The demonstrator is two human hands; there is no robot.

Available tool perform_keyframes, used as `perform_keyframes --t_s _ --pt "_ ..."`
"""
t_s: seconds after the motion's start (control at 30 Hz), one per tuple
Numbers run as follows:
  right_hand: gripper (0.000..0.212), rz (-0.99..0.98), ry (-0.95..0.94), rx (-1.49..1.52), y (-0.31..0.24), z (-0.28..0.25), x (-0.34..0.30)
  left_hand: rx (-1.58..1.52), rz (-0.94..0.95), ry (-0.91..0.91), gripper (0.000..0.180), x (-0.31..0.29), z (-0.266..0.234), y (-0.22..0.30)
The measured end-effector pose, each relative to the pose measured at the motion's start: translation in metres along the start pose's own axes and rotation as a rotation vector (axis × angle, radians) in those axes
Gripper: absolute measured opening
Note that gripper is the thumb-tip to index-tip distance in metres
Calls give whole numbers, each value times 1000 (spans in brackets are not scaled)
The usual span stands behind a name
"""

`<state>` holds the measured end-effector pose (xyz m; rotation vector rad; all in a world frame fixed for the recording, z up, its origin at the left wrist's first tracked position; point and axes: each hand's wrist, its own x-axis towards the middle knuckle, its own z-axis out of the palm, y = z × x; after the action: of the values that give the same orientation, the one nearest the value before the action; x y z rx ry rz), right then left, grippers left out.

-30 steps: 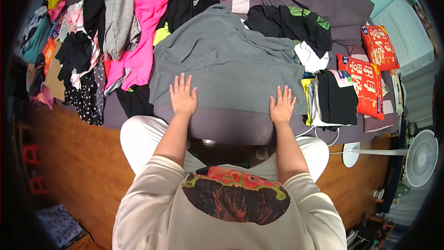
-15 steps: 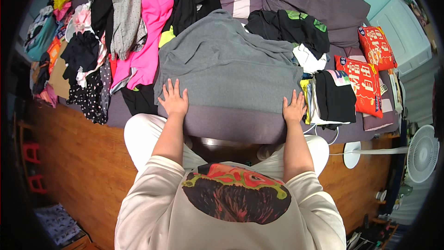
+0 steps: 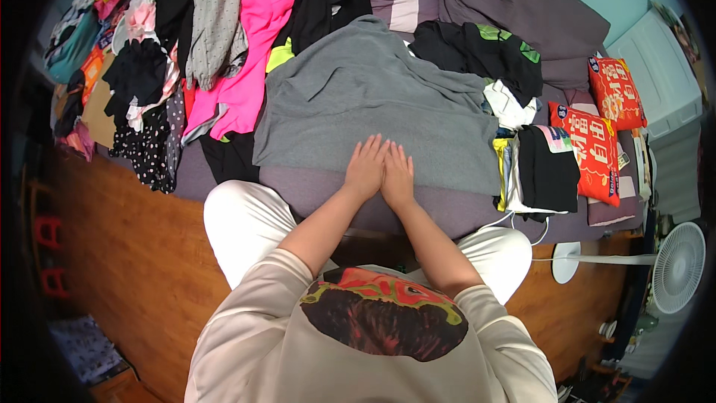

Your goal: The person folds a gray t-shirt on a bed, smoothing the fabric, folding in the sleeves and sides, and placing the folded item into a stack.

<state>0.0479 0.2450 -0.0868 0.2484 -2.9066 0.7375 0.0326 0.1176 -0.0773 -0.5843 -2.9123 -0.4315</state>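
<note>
Along the front of the purple-grey fabric sofa (image 3: pixel 455 205), I find a large, soft, plain grey piece of cloth (image 3: pixel 328 116), spread out with shallow wrinkles; I take it as my landmark. From my remote post I note the bare left hand (image 3: pixel 365 169) and the bare right hand (image 3: pixel 398 173) together at the middle of its near edge, backs upward, touching each other. Both lie flat with fingers extended; I see nothing gripped in either. The fingers point away over the cloth, whose bulk lies straight ahead of them. It appears broader from side to side than front to back, narrowing to a rounded far peak. Neither hand is clearly nearer; each has the cloth's end on its own side. Left of the cloth lies a bright-pink garment (image 3: pixel 265 22); right of it, a folded black-and-white clothing stack (image 3: pixel 548 179); behind-right, a crumpled black garment with green patches (image 3: pixel 447 45).
</note>
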Motion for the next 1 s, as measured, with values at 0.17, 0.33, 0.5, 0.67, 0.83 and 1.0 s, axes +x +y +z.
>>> perform_keyframes --t_s 0.17,0.33,0.5,0.67,0.83,1.0 --pt "53 70 -58 -205 35 -34 -19 72 -130 -114 53 -13 -22 -40" --pt "57 192 16 -419 89 -59 -21 124 -329 -16 54 -26 -27 -85" --pt "58 286 42 -513 124 -79 -23 182 -495 -38 57 -39 -48 -106" --pt "59 357 41 -530 134 -90 -24 171 -696 -26 59 -45 -62 -111" --pt "59 306 104 -565 124 -79 -14 181 -695 -10 60 -45 -60 -113" --pt "57 -220 13 -246 -21 -42 10 183 -700 5 60 -47 -59 -114"
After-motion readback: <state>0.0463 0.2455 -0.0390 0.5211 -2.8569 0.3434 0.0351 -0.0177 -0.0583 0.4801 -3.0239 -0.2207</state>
